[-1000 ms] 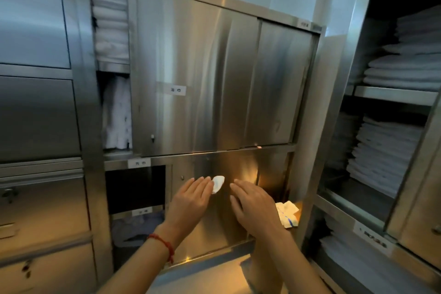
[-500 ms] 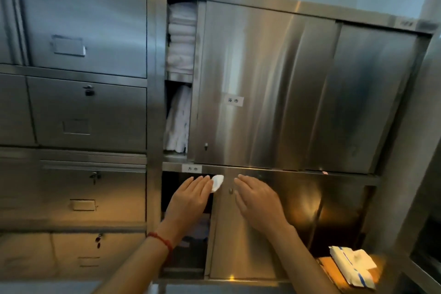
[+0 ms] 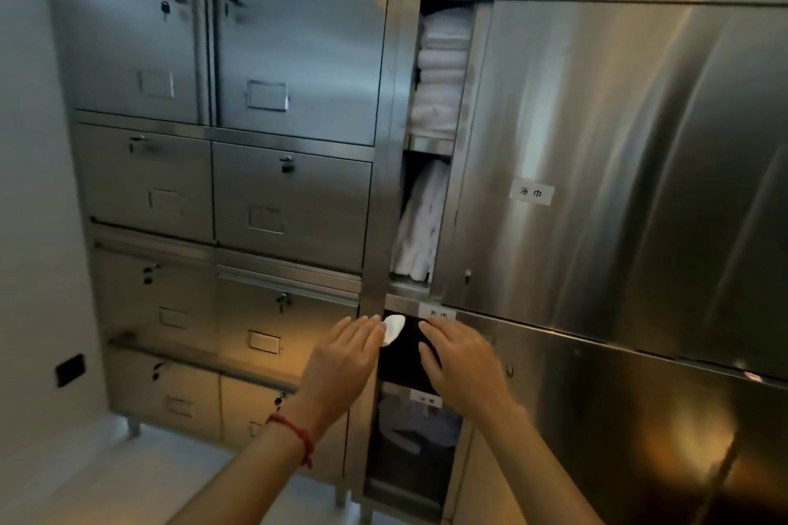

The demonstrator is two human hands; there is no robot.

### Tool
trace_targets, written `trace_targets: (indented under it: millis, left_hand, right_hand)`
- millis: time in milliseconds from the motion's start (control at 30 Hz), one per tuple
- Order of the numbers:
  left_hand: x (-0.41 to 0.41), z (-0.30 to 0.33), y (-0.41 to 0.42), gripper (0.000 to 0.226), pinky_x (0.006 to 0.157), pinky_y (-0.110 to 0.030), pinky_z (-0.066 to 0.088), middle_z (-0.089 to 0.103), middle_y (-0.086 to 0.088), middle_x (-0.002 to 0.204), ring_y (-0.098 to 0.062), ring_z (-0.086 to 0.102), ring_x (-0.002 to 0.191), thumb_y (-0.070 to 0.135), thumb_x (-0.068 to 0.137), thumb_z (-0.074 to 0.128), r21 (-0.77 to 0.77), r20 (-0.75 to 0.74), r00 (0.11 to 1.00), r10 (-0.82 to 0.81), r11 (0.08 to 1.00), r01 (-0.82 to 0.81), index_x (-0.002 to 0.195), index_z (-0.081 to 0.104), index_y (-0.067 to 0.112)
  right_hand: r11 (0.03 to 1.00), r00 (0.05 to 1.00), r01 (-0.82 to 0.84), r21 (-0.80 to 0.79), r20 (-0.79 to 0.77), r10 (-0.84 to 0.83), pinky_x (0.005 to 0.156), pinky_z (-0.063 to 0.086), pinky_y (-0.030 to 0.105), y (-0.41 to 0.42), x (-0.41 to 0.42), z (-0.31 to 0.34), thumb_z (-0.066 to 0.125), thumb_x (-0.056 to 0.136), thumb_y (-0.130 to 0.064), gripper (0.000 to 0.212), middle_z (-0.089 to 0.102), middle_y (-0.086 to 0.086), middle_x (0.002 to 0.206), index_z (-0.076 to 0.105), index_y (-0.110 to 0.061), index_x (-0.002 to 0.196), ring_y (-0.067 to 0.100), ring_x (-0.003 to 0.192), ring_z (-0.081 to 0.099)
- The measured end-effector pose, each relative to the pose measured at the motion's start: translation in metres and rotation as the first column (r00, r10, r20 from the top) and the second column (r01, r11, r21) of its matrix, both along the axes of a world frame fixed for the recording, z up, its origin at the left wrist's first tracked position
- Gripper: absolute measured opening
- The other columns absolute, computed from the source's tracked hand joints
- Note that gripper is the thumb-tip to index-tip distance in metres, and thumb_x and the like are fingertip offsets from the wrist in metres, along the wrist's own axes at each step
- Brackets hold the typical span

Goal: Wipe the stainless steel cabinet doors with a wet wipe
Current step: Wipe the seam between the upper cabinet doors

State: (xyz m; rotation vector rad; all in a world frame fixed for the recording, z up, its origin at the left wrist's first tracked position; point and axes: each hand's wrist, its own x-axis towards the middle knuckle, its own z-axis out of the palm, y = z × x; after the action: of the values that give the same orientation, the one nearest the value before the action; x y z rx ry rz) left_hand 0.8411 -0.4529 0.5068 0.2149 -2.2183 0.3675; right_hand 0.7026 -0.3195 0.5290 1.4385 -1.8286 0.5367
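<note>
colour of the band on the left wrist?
Red: a thin red string bracelet on the left wrist, clearest in the head view.

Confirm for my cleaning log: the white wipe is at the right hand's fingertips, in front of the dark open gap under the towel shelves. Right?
Not quite. The head view shows the white wipe at the left hand fingertips, not the right hand. The rest holds: it sits before the dark open gap under the towel shelves.
</note>
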Motion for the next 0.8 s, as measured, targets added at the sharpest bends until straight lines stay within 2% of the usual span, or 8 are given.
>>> trace_targets:
  millis: [133,233,400,633,800]
  left_hand:
    - [0.017,-0.001,-0.030,0.061,0.081,-0.039,0.055,0.071,-0.013,0.102,-0.023,0.069,0.093,0.006,0.044,0.091,-0.005,-0.003,0.998,0.061,0.998,-0.061,0.102,0.071,0.003]
    - [0.031,0.000,-0.057,0.062,0.079,-0.039,0.057,0.071,-0.013,0.101,-0.023,0.070,0.091,0.007,0.043,0.091,-0.001,-0.012,0.995,0.098,0.995,-0.098,0.101,0.071,0.002]
    - [0.054,0.003,-0.121,0.059,0.079,-0.038,0.055,0.071,-0.013,0.099,-0.023,0.070,0.089,0.007,0.044,0.091,-0.026,-0.037,0.989,0.143,0.989,-0.144,0.100,0.071,0.002]
    - [0.085,0.010,-0.228,0.056,0.082,-0.038,0.055,0.071,-0.013,0.103,-0.022,0.069,0.093,0.008,0.049,0.089,-0.054,-0.033,0.982,0.184,0.981,-0.186,0.102,0.071,0.002]
    - [0.110,0.013,-0.299,0.061,0.082,-0.037,0.054,0.071,-0.011,0.103,-0.021,0.069,0.093,0.010,0.045,0.091,-0.064,-0.014,0.978,0.210,0.976,-0.210,0.103,0.071,0.004]
  right_hand:
    - [0.996,0.996,-0.089,0.004,-0.020,0.089,0.079,0.053,0.022,-0.039,0.015,0.000,0.042,0.085,-0.034,0.037,0.072,-0.004,0.098,0.074,-0.019,0.097,0.009,0.089,0.069]
    - [0.991,0.991,-0.131,0.008,-0.022,0.132,0.079,0.054,0.023,-0.073,0.025,0.000,0.050,0.082,-0.032,0.031,0.073,-0.003,0.097,0.074,-0.019,0.096,0.009,0.089,0.069]
    - [0.980,0.980,-0.200,0.012,-0.008,0.200,0.082,0.053,0.027,-0.147,0.041,-0.002,0.040,0.087,-0.031,0.037,0.071,-0.002,0.100,0.072,-0.017,0.099,0.011,0.091,0.068]
    - [0.967,0.967,-0.256,-0.008,0.003,0.256,0.083,0.052,0.025,-0.259,0.071,0.005,0.039,0.087,-0.033,0.036,0.071,-0.004,0.099,0.071,-0.019,0.099,0.008,0.092,0.067]
    - [0.964,0.965,-0.263,-0.039,0.003,0.263,0.080,0.053,0.023,-0.334,0.089,0.006,0.038,0.087,-0.034,0.039,0.072,-0.005,0.100,0.072,-0.020,0.100,0.007,0.093,0.068]
